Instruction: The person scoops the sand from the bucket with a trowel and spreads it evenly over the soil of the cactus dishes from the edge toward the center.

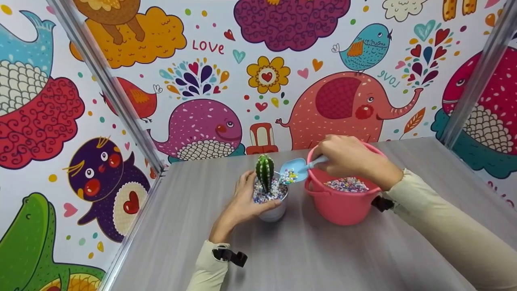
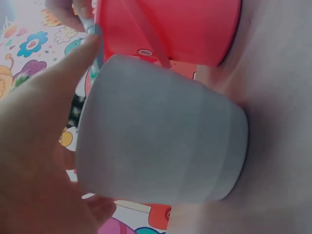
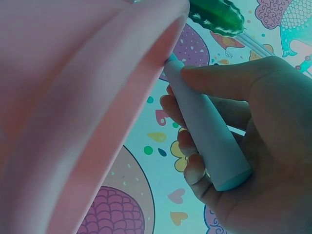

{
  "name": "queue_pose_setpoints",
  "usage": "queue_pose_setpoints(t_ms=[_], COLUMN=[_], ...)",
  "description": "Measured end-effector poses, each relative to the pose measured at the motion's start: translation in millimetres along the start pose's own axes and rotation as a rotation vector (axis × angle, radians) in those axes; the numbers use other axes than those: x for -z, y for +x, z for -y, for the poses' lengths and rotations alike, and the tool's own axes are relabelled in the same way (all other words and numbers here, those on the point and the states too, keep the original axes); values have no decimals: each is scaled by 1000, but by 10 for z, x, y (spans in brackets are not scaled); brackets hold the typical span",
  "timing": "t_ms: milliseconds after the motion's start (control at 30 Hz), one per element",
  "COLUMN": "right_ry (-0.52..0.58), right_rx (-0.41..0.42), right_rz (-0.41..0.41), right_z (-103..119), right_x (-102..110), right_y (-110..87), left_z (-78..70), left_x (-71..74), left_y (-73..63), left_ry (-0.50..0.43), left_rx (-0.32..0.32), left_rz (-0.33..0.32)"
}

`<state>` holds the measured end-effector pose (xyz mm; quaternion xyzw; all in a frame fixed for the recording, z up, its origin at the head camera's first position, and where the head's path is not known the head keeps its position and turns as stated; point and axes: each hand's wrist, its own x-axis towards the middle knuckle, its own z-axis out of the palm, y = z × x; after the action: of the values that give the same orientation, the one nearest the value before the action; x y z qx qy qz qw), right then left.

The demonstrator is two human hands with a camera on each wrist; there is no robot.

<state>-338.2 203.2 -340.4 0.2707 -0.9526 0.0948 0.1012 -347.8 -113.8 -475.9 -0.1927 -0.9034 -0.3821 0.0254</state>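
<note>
A green cactus point(image 1: 264, 171) stands upright in a pale round pot point(image 1: 273, 215), with small multicoloured beads point(image 1: 266, 195) around its base. My left hand point(image 1: 247, 204) holds the pot near its rim, thumb on the near side and fingers on the far side. In the right wrist view, my right hand point(image 3: 243, 107) grips the handle of a light blue scoop point(image 1: 298, 165). Yellow, white and other coloured beads lie in the scoop's blade, tilted at the pot's right rim. In the left wrist view, the pot point(image 2: 161, 131) stands on the table.
Right of the pot stands a pink bucket point(image 1: 343, 210) holding more beads point(image 1: 348, 184); my right hand is over its rim. The grey table point(image 1: 194, 226) meets patterned wall panels point(image 1: 258, 101) at the back, with metal posts point(image 1: 117, 89) at the corners.
</note>
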Motion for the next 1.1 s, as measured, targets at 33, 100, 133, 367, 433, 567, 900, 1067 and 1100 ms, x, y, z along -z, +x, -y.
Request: queue_pose_setpoints(t_ms=[33,100,133,367,433,567,900,1067,1100], right_ry=[1,0,-1,-8,-10,-21,-37,-37,-41], right_rx=[-2,1,2,2,1,-3,0,4,7], right_rz=[0,-3,-5,-9,-10,-9,-16,-22,-28], right_z=[1,6,6,2,2,11,27,32,32], right_x=[0,0,0,-8,-8,-10,-25,-42,-45], right_y=[1,0,-3,-13,-14,-13,10,22,24], left_z=[-3,0,1,8,10,25,58,50,50], left_x=[-11,-26,-31,-30,-26,-9,27,3,1], left_y=[-2,-3,-3,9,10,16,17,16,19], left_ry=[6,15,17,14,10,-13,-68,-35,-35], left_rx=[-1,-10,-15,-40,-40,-40,-44,-31,-38], left_rz=[-3,-9,-11,-22,-22,-12,15,0,-1])
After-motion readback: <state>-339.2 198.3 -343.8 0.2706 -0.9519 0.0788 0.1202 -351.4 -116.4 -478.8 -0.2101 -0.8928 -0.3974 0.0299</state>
